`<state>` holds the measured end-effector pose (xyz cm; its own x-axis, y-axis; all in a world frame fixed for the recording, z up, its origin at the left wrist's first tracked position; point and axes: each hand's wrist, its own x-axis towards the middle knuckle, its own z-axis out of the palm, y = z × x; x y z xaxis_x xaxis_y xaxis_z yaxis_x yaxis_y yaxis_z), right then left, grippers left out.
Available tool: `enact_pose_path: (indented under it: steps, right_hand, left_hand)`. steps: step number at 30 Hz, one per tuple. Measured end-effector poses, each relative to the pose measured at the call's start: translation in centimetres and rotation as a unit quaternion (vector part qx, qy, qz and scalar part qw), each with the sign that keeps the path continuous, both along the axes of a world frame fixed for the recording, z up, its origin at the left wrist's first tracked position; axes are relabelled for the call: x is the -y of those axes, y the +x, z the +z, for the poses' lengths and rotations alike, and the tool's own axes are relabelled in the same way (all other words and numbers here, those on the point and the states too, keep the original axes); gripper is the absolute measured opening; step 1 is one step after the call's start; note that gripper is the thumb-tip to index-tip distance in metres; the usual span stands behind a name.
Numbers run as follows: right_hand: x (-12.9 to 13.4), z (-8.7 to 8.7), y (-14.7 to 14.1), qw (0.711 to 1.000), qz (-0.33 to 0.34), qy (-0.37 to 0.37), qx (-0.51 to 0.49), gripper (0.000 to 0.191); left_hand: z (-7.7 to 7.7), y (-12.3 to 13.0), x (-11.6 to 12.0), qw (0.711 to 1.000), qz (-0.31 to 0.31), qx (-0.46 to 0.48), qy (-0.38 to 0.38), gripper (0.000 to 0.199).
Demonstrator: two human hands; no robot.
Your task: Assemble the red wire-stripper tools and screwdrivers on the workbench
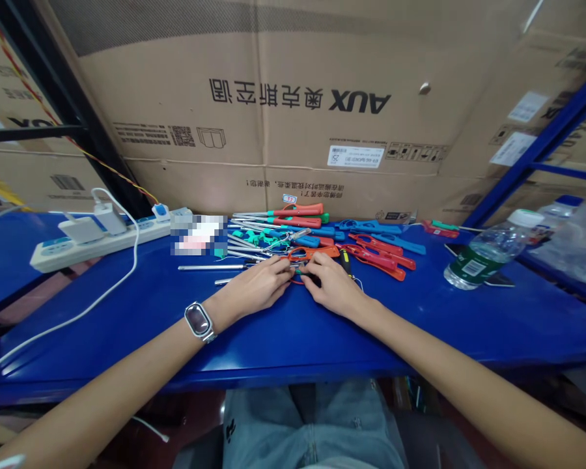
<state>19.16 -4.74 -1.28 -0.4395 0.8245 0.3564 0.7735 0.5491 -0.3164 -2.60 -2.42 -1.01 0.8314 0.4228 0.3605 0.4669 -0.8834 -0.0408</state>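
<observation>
My left hand (261,286), with a watch (198,322) on its wrist, and my right hand (339,290) meet low over the blue table. The fingers of both are closed in a pinch around a small part, mostly hidden, with a bit of green showing. Just behind them lies an orange lighter handle (317,253). A long metal tube (209,268) runs out to the left of my left hand. Beside my right hand is a yellow and black tool handle (346,262). Red handle shells (381,257) lie farther right.
Long-nosed lighters with red handles (297,221), blue handle shells (371,227) and small green parts (251,238) lie behind my hands. A power strip (102,241) with a white cable sits left. A water bottle (491,251) stands right. Large cardboard (273,130) backs the table (297,339).
</observation>
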Motion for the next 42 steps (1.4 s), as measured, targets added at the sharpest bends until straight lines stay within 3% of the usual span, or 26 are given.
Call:
enact_pose_path:
  steps: [12, 18, 24, 30, 37, 42]
  right_hand:
    - [0.3, 0.0, 0.4, 0.996, 0.006, -0.018, -0.091, 0.023]
    - [0.8, 1.6, 1.9, 0.999, 0.017, 0.03, 0.032, 0.029]
    - [1.4, 1.6, 3.1, 0.994, -0.006, 0.03, 0.102, 0.041]
    - [0.4, 1.7, 3.1, 0.997, 0.026, -0.005, 0.074, 0.03]
    - [0.2, 1.8, 2.8, 0.997, 0.056, -0.035, 0.025, 0.016]
    - [0.3, 1.5, 3.1, 0.997, 0.066, -0.02, 0.038, 0.021]
  left_hand:
    - [0.0, -0.6, -0.4, 1.0, 0.021, -0.005, 0.018, 0.033]
    - [0.7, -0.4, 0.2, 0.999, 0.043, -0.016, 0.024, 0.041]
    - [1.0, 0.9, 0.7, 0.997, 0.072, 0.037, -0.009, 0.04]
    - [0.4, 1.8, -0.2, 0.99, 0.108, 0.065, -0.063, 0.041]
    - [-0.4, 1.1, -0.5, 0.99, 0.088, 0.086, -0.072, 0.034]
    - [-0.4, 1.0, -0.3, 0.987, 0.101, 0.087, -0.089, 0.037]
